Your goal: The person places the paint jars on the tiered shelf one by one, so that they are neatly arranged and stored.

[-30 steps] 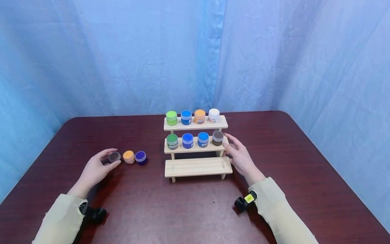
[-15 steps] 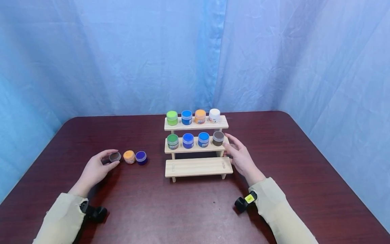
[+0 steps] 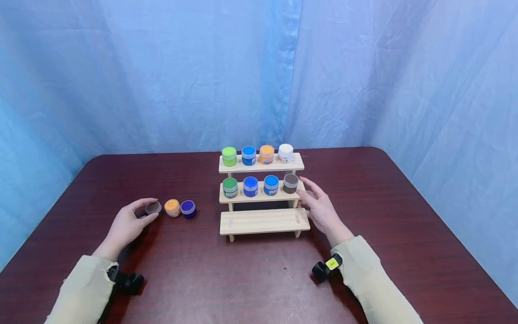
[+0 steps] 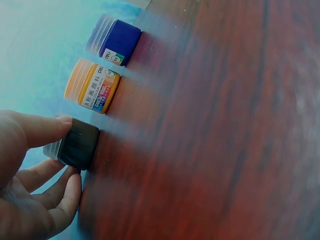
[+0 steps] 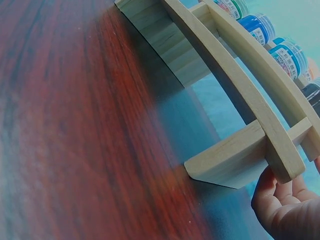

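Note:
My left hand holds a small dark brown paint jar at the table's left side, thumb on one side and fingers on the other. The jar stands at the table surface. Beside it are an orange-yellow paint jar and a dark blue paint jar. My right hand grips the right end of a three-tier wooden rack, around its middle shelf. A brown jar on that shelf sits right by the fingertips. In the right wrist view, the curled fingers are partly hidden behind the lower shelf's end.
On the top shelf stand light green, blue, orange and white jars. Green and two blue jars share the middle shelf with the brown one. The lowest shelf is bare wood. A blue curtain hangs behind the dark red table.
Both hands keep nearly the same places. The left hand's jar tilts very slightly; the whole view drifts a few pixels.

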Action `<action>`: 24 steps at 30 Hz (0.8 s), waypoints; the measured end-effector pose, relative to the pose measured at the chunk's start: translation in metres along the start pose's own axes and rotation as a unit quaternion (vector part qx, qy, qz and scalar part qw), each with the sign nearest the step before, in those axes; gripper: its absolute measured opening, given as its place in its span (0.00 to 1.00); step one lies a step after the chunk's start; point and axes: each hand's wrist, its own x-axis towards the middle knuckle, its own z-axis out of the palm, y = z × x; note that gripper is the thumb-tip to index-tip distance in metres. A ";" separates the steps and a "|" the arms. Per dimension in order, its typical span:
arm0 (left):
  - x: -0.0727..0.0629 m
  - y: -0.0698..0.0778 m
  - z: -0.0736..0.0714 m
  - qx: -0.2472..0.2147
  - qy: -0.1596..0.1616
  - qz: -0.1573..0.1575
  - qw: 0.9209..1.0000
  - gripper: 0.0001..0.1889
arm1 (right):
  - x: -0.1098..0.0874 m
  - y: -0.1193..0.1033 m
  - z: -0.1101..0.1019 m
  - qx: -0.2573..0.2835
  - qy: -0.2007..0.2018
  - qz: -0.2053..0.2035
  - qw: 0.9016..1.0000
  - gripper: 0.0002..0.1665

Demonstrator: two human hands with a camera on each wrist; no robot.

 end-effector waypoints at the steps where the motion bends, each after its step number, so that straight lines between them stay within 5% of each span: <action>1: 0.000 0.000 0.000 -0.001 0.000 0.001 1.000 0.22 | 0.000 0.000 0.000 -0.001 0.000 0.000 1.000 0.31; 24: 0.002 -0.003 -0.001 0.001 0.016 0.015 1.000 0.21 | 0.000 0.000 -0.001 0.012 -0.005 -0.002 1.000 0.31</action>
